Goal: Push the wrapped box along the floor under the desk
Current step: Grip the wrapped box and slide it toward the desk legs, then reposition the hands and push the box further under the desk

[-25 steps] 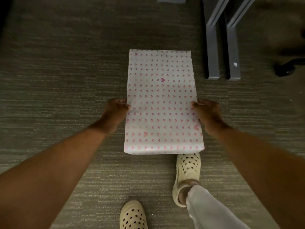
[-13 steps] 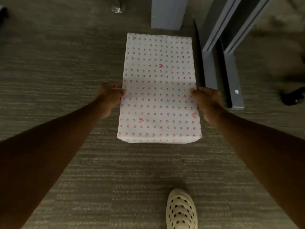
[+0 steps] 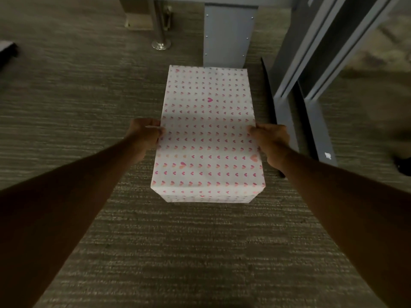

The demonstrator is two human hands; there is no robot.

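The wrapped box (image 3: 208,121), white paper with rows of small pink hearts, lies flat on the grey carpet in the middle of the view. My left hand (image 3: 145,135) grips its left long edge, thumb on top. My right hand (image 3: 270,141) grips the right long edge in the same way. The box's far end touches or nearly touches a grey metal desk panel (image 3: 228,36). Both forearms stretch forward from the bottom corners.
Grey desk legs with long floor feet (image 3: 318,121) stand right beside the box's right side, close to my right hand. A chrome post with a round foot (image 3: 161,44) stands at the back left. A dark object (image 3: 6,52) lies at the far left.
The box has slid forward along the carpet with both hands on its sides, and its far end now reaches the grey panel. My shoes have dropped out of view.
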